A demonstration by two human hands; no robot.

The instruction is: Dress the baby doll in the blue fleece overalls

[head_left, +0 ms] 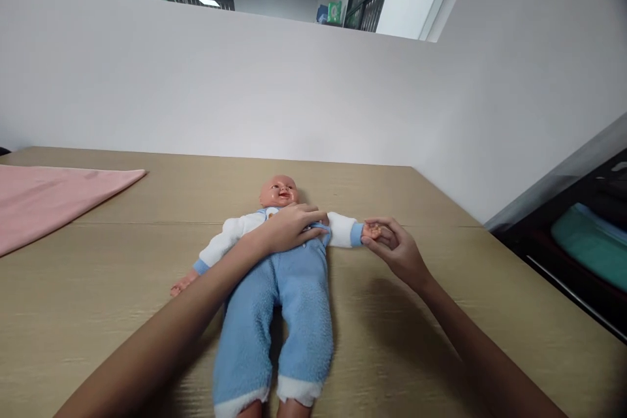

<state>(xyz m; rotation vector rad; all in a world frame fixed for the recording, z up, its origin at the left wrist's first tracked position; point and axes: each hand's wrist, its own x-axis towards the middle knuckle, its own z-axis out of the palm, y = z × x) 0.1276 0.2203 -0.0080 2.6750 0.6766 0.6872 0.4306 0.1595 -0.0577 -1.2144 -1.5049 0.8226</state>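
Note:
A baby doll (302,287) lies on its back on the table, head away from me, in blue fuzzy overalls with white sleeves and blue cuffs. Across its chest rests my left hand (292,227), fingers stretched toward the sleeve on the right and thumb apart below them. The fingertips partly cover the overalls' bib and strap. My right hand (398,251) has thumb and fingers closed around the doll's small hand (371,231), with that arm stretched out sideways. The doll's other arm (215,251) reaches out to the left, partly behind my left forearm. The feet are cut off by the frame's lower edge.
A pink cloth (63,199) lies at the left on the brown table (161,192). A white wall (220,85) rises behind the table. On the right, a dark opening or shelf holds folded green fabric (590,245).

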